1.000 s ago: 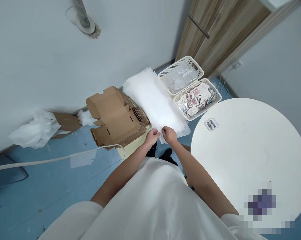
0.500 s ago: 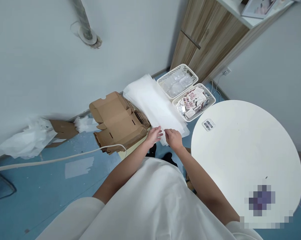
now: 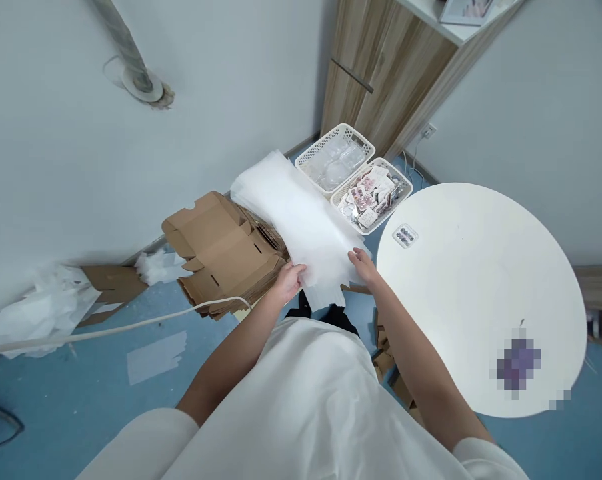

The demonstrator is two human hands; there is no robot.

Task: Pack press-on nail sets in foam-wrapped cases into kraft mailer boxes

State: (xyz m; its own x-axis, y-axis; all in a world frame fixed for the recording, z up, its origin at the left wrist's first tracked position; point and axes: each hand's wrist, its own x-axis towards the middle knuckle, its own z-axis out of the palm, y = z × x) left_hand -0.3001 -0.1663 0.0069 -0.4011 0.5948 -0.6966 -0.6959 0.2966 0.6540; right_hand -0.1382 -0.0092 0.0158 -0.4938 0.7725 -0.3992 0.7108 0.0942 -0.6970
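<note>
A stack of thin, white, translucent packing sheets (image 3: 305, 207) slants across the middle, its near end close to my body. My left hand (image 3: 289, 281) is closed on the left edge of the top sheet, thumb and fingers pinching it. On the opposite edge, my right hand (image 3: 363, 265) pinches the same sheet near its right corner. Between the two hands the sheet is spread wide, and its near end hangs over my feet. Flattened brown cardboard boxes (image 3: 221, 247) are piled just left of the sheets, beside my left hand.
A round white table (image 3: 461, 280) stands at the right, with a small clear packet (image 3: 405, 235) on it. Behind the sheets sit a basket of clear plastic pieces (image 3: 301, 163) and a basket of printed cards (image 3: 409, 190). A pale cable (image 3: 131, 327) crosses at the left.
My hands were close together at the sheets' near end. They have moved apart, left hand leftward and right hand rightward, with the sheet now spread between them. The view has shifted a little.
</note>
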